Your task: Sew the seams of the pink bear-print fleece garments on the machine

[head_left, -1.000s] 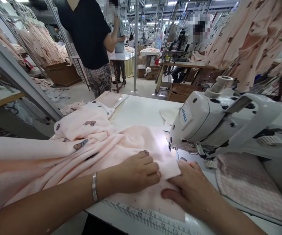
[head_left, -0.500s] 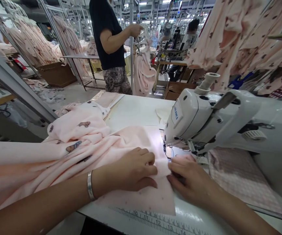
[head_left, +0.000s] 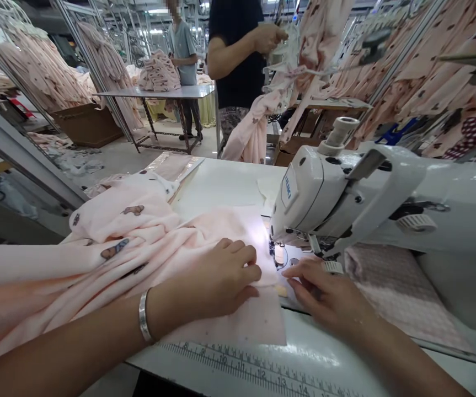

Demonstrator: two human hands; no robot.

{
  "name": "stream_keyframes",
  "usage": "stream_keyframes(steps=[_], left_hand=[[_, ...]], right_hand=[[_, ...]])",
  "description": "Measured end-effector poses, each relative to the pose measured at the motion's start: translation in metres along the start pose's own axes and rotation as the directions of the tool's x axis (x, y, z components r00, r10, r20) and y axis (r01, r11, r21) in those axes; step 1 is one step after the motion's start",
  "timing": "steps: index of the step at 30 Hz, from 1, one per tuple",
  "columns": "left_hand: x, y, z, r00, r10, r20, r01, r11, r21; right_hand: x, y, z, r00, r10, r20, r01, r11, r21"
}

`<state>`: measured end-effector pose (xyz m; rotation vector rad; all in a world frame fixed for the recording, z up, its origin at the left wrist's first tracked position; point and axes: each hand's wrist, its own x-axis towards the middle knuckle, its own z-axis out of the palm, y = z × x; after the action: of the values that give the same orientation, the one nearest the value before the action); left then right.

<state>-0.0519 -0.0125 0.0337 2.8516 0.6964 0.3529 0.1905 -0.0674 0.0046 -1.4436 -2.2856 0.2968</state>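
A pale pink fabric piece [head_left: 204, 231] with small animal prints lies spread across the white sewing table [head_left: 229, 184]. My left hand [head_left: 217, 275], a silver bangle on its wrist, rests on the cloth with fingers curled, pressing it flat just left of the needle. My right hand [head_left: 324, 292] lies on the table with fingers stretched toward the needle area [head_left: 277, 253], touching the fabric's edge. The white sewing machine [head_left: 345, 193] stands over both hands' fingertips, its lamp lighting the cloth.
A ruler strip [head_left: 254, 369] runs along the table's front edge. A quilted pink pad [head_left: 390, 281] lies under the machine arm. A person in a dark top [head_left: 238, 55] handles pink garments behind the table. Racks of pink clothes hang left and right.
Both hands and the fabric edge have slid forward toward the needle. The person in the dark top has walked to the right behind the table.
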Motion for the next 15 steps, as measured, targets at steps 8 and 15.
stream_keyframes(steps=[8,15], left_hand=[[0.012,-0.004,0.002,0.978,-0.203,-0.053,0.187,0.958,-0.219],[0.002,-0.007,0.007,0.975,0.206,0.086,-0.212,0.975,0.068]], right_hand=[[0.005,-0.014,0.007,0.983,-0.141,0.115,0.155,0.980,-0.124],[0.003,-0.010,0.000,0.963,0.003,0.268,0.031,0.992,-0.124]])
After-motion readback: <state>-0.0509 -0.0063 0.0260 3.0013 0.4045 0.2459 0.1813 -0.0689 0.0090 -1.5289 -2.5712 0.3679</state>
